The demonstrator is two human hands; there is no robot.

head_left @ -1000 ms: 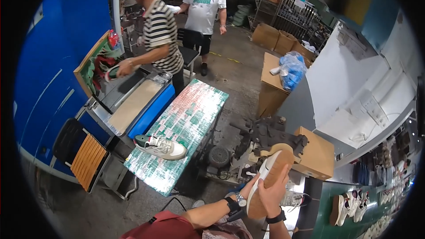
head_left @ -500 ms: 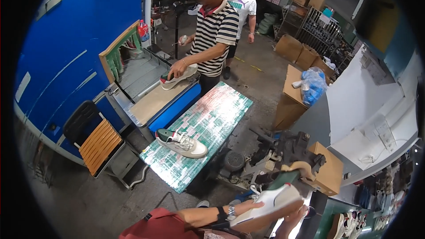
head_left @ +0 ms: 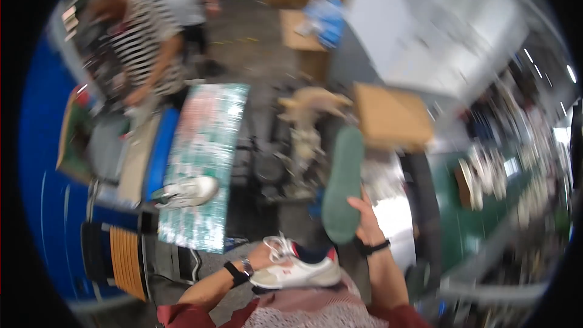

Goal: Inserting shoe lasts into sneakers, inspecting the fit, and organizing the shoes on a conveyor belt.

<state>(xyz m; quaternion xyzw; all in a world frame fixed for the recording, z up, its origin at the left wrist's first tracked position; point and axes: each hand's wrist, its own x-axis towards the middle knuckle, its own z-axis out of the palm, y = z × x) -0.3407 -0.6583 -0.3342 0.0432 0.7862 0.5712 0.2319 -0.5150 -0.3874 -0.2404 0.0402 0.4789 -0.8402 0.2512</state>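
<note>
My left hand [head_left: 262, 257] grips a white sneaker [head_left: 313, 272] by its laced front, close to my body. The sneaker lies sideways with its toe to the left; its collar lining is dark and a bit of red shows at the tongue and heel. In my right hand [head_left: 366, 223] is a flat green insole [head_left: 344, 173], pinched near its lower end and held upright, apart from the sneaker. A second white sneaker [head_left: 193, 193] rests on the green-and-white patched bench [head_left: 203, 140] to the left.
A brown carton [head_left: 392, 115] and a dark machine [head_left: 297, 140] stand beyond my hands. Several shoes [head_left: 486, 173] sit on a green surface at right. A person in a striped shirt [head_left: 146, 42] works at far left, near a slatted chair [head_left: 127, 261]. Motion blurs the surroundings.
My view has swung to the right. The sneaker has come nearer my body, in my left hand. My right hand, earlier at the sneaker's sole, now holds the green insole up away from it.
</note>
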